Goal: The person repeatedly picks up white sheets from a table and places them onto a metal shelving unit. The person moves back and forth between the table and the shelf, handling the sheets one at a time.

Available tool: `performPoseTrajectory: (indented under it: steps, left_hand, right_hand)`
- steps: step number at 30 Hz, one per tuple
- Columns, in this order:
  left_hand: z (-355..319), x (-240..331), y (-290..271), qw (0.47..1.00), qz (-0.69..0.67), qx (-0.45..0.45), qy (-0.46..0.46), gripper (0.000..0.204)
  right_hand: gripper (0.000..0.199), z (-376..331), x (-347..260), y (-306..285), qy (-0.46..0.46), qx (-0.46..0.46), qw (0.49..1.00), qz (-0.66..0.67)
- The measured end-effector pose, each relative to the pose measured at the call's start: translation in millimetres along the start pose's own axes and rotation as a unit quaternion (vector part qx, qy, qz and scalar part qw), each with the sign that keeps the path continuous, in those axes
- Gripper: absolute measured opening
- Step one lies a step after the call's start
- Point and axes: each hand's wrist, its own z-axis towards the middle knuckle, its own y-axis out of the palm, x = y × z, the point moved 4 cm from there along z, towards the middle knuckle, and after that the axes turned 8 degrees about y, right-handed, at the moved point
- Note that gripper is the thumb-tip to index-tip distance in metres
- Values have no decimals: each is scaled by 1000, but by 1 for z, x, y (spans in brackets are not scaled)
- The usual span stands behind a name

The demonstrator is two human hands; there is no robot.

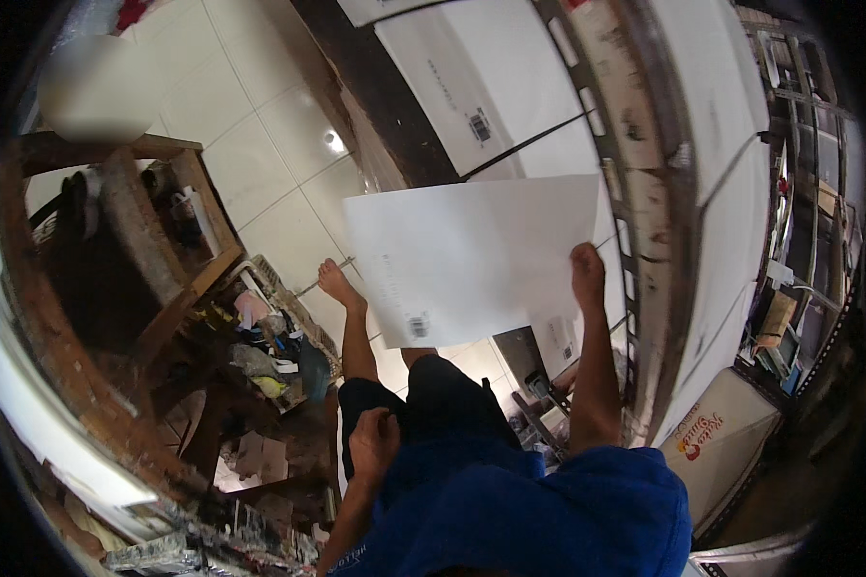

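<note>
The right hand (588, 276) is closed around the right edge of a large white sheet (481, 255), fingers folded over it. The sheet spans the space in front of the person's knees, roughly level across the view, with a small dark printed patch near its lower-left corner; its left edge is free of any hand. The left hand (373, 444) is by the dark shorts (457, 399), fingers loosely curled; I cannot tell whether they close fully or hold anything small. Beyond the sheet, more white panels (491, 82) lie along a dark-edged bench. To the left, a crowded plastic basket (313, 332) sits on the tiled floor (260, 163), just beside a worn wooden frame (67, 356)
</note>
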Motion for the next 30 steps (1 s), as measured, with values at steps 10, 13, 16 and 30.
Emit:
performPoseTrajectory:
  steps: [10,13,16,30]
  left_hand:
    - [-59,-81,83,983,11,-74,-165,16]
    - [-62,-83,92,987,24,-68,-146,15]
    - [-67,-88,96,986,23,-63,-153,14]
    - [-70,-88,99,986,7,-57,-157,16]
  right_hand:
    - [19,167,151,-28,15,219,949,-228]
    - [17,204,172,-42,21,235,950,-206]
    - [15,235,189,-61,40,245,931,-268]
    - [12,255,135,-60,13,221,884,-413]
